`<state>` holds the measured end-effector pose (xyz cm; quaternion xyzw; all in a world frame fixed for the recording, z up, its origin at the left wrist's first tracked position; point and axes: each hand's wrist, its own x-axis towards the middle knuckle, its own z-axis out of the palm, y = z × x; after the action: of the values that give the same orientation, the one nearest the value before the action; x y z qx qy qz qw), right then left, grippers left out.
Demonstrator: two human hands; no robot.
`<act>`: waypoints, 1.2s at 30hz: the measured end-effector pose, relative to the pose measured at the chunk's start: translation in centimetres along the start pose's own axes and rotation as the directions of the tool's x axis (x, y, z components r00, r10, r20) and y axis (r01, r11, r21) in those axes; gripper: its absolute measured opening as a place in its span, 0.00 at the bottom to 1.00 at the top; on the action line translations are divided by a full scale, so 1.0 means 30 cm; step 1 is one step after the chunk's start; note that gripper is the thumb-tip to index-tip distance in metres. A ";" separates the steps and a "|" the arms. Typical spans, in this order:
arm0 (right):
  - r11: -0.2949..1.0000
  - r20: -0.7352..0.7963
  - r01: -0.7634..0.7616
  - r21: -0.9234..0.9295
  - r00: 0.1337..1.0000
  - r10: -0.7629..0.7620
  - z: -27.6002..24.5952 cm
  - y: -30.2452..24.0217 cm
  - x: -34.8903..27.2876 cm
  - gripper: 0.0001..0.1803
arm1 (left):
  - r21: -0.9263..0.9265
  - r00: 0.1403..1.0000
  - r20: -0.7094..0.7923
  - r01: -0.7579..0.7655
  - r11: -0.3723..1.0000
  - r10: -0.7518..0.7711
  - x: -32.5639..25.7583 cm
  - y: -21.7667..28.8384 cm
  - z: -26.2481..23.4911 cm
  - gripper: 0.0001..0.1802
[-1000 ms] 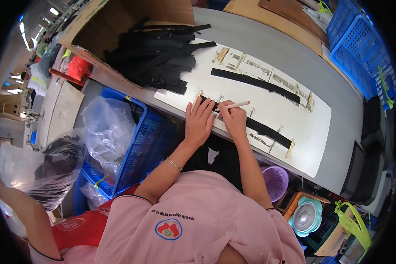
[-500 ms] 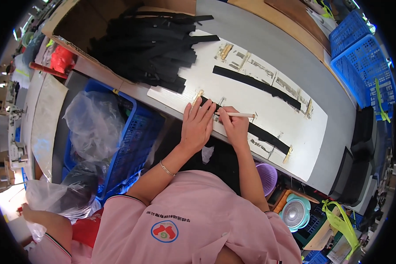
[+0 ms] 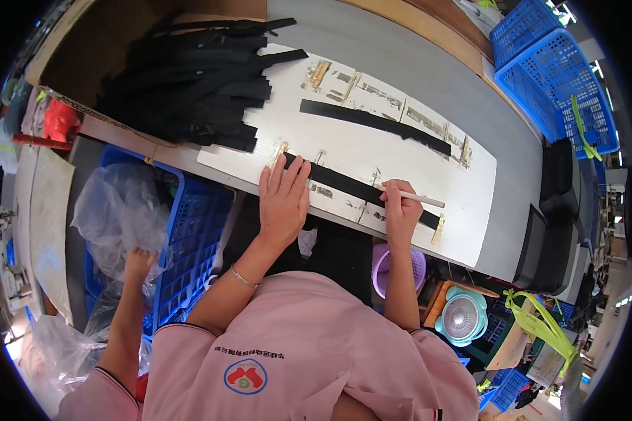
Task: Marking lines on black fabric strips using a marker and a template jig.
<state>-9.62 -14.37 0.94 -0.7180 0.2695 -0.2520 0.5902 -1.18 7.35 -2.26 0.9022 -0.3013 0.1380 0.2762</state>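
Note:
My left hand [image 3: 283,200] lies flat with its fingers stretched over the left end of a black fabric strip [image 3: 344,184]. That strip runs along the near side of a white board [image 3: 463,224], between masking-tape marks. Farther right, my right hand [image 3: 402,214] is closed around a white pencil [image 3: 428,200], whose tip end meets the strip's upper edge. A second black strip [image 3: 379,126] lies on the board's far part, beside worn tape and dark residue. Beyond my left hand, a heap of black strips [image 3: 203,91] spills onto the board.
A cardboard box [image 3: 67,70] stands behind the heap. Left of me, a blue crate [image 3: 189,245] holds clear plastic bags [image 3: 116,207]; a co-worker's hand [image 3: 140,265] reaches in there. Blue baskets [image 3: 541,70] stand at the far right. A purple basket [image 3: 407,270] sits below the table edge.
My right hand has slid right along the near strip with the pencil, away from my left hand, which stays at the strip's left end. A co-worker's arm has reached into the plastic bags.

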 end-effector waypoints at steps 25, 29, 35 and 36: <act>0.979 0.067 0.117 -0.169 0.992 -0.107 -0.010 0.034 -0.007 0.12 | -0.453 0.992 -0.059 -0.124 0.883 0.109 0.104 0.218 0.119 0.08; 0.988 0.187 0.102 -0.112 0.979 -0.080 -0.026 0.043 -0.005 0.13 | -0.446 0.992 -0.062 -0.126 0.886 0.110 0.105 0.220 0.119 0.07; 0.945 0.214 0.255 -0.206 0.954 -0.211 -0.027 0.061 -0.001 0.12 | -0.444 0.990 -0.082 -0.141 0.885 0.117 0.106 0.230 0.127 0.08; 0.945 0.199 0.253 -0.209 0.957 -0.212 -0.027 0.062 0.001 0.12 | -0.435 0.991 -0.072 -0.131 0.891 0.111 0.106 0.231 0.130 0.08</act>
<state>-10.32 -15.26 -0.74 -0.8281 0.1575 -0.2231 0.4896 -2.67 -1.02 -1.21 0.7928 -0.3738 0.1041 0.4700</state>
